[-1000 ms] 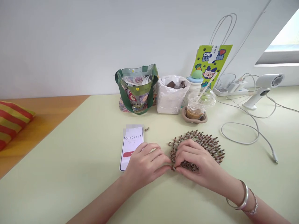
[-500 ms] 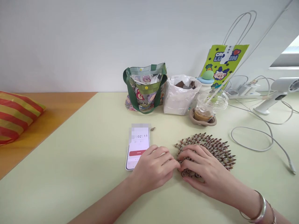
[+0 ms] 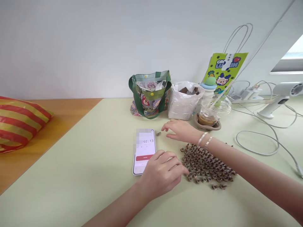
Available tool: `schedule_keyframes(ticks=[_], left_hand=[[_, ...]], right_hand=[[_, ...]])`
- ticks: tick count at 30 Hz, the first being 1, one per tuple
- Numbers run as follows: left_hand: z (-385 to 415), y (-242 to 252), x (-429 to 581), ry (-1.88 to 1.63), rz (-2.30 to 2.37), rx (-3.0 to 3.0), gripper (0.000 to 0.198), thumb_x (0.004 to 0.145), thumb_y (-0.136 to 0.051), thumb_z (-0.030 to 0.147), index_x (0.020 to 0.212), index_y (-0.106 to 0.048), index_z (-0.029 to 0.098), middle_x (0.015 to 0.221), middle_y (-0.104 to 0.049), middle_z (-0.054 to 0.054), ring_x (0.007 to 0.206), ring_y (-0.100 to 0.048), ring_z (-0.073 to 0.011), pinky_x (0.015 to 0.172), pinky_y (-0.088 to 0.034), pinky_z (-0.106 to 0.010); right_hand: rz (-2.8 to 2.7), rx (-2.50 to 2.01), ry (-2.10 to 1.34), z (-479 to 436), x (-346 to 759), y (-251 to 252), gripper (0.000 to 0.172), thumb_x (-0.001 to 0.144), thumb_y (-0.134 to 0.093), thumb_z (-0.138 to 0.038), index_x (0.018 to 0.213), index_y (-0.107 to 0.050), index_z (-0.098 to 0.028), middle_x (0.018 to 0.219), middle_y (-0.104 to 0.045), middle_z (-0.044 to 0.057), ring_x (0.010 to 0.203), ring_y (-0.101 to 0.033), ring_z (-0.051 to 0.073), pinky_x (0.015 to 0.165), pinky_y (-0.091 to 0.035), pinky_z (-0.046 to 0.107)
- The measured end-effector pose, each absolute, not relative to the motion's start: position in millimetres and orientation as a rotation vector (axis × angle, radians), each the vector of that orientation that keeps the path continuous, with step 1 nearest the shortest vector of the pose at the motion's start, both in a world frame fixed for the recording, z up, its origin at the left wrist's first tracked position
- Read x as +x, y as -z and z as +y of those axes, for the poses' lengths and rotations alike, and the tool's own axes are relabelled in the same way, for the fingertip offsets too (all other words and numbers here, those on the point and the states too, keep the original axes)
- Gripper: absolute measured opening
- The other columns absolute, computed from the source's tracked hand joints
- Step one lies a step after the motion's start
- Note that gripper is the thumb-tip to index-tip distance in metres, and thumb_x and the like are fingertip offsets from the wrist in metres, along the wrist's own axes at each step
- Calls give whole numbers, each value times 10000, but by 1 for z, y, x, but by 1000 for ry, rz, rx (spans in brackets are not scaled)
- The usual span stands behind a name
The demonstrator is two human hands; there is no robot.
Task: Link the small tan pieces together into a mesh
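Note:
A dense pile of small brown metallic pieces (image 3: 201,162), each with a round base and a short stem, spreads over the pale green table. Two pieces lie apart at its near edge. My left hand (image 3: 164,171) rests at the pile's left edge, fingers loosely bent, the index stretched toward the pieces; nothing shows in it. It covers the lower right corner of a phone (image 3: 144,149) with a running timer. Above the phone's right side lies a small loose brown cluster (image 3: 158,133). My right hand (image 3: 181,130) reaches over to it, thumb and fingers apart, not touching it.
Along the wall stand a green-handled clear bag (image 3: 150,97), a white plastic bag (image 3: 182,102), a bottle with a green top (image 3: 210,81), a lidded drink cup (image 3: 208,116) in a brown dish, and a green paper bag (image 3: 224,67). White cables (image 3: 258,153) and a handheld fan (image 3: 274,105) are at right.
My right hand has left the pile and moved up and left, close to the loose cluster. The pile is now more exposed. My left hand stays near the phone. The timer has advanced.

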State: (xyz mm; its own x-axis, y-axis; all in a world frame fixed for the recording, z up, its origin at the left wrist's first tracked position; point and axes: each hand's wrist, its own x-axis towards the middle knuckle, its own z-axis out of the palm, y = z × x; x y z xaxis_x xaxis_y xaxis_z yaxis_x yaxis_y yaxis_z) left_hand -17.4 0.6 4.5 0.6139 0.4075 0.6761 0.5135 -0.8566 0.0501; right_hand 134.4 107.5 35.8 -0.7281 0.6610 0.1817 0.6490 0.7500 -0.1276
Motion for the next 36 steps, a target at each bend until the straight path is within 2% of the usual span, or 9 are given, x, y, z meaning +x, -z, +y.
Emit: schedule_keyframes(ticks=[3, 8, 11, 13, 16, 18, 27, 32, 36], left_hand=[[2, -4, -18, 1069, -765, -2674, 142, 802, -537, 124, 751, -611, 234, 713, -644, 59, 774, -535, -133, 688, -375, -267], [3, -4, -20, 1060, -751, -2683, 141, 806, -542, 135, 729, -612, 229, 712, -642, 58, 772, -534, -134, 678, -380, -269], [3, -5, -20, 1071, -767, -2680, 151, 804, -543, 129, 714, -614, 228, 719, -648, 63, 775, -535, -136, 681, -382, -272], [3, -7, -20, 1087, -790, -2676, 151, 797, -551, 118, 719, -616, 230, 725, -655, 73, 788, -538, -135, 687, -381, -269], [3, -11, -20, 1165, -861, -2619, 166, 778, -559, 84, 747, -625, 234, 735, -669, 87, 817, -543, -138, 716, -383, -270], [2, -15, -19, 1226, -942, -2544, 188, 762, -570, 65, 780, -636, 240, 730, -676, 92, 818, -546, -144, 729, -386, -275], [2, -19, -15, 1208, -1062, -2457, 68, 775, -652, 304, 832, -662, 268, 662, -675, 75, 732, -564, -156, 686, -372, -294], [4, -16, -14, 1188, -1081, -2481, 34, 781, -652, 273, 747, -653, 274, 628, -661, 89, 716, -570, -145, 688, -361, -291], [3, -13, -13, 1184, -1098, -2523, 65, 799, -627, 326, 788, -649, 266, 653, -668, 81, 744, -574, -148, 715, -362, -297]], right_hand=[[-2780, -1033, -70, 124, 117, -25, 350, 935, -314, -285, 1028, -602, -109, 918, -601, 9, 944, -583, 163, 798, -431, 282], [-2791, -1040, -45, 118, 109, -23, 276, 919, -421, -310, 1104, -545, -147, 1131, -549, 47, 973, -568, 204, 819, -479, 379], [-2752, -1044, -27, 109, 117, -29, 288, 927, -395, -315, 1104, -546, -146, 1098, -562, 55, 969, -568, 195, 805, -481, 383], [-2705, -1045, -24, 101, 126, -35, 484, 950, -199, -279, 895, -639, -87, 879, -591, 21, 966, -562, 189, 835, -395, 338], [-2638, -1054, -46, 83, 147, -43, 127, 844, -528, -219, 810, -630, -153, 786, -631, 12, 830, -580, 164, 750, -417, 306], [-2584, -1073, -62, 65, 163, -46, 60, 822, -564, -204, 808, -613, -172, 774, -640, 16, 794, -578, 160, 706, -418, 292], [-2381, -1041, -52, 6, 191, -31, 144, 886, -483, -250, 796, -584, -200, 675, -611, 4, 664, -547, 130, 649, -367, 292], [-2330, -1011, -15, 4, 189, -23, 148, 892, -477, -243, 778, -560, -195, 680, -597, -7, 660, -518, 116, 643, -351, 281], [-2279, -1015, -80, -1, 186, -20, 151, 889, -478, -232, 766, -559, -193, 682, -591, 1, 691, -519, 127, 626, -348, 277]])
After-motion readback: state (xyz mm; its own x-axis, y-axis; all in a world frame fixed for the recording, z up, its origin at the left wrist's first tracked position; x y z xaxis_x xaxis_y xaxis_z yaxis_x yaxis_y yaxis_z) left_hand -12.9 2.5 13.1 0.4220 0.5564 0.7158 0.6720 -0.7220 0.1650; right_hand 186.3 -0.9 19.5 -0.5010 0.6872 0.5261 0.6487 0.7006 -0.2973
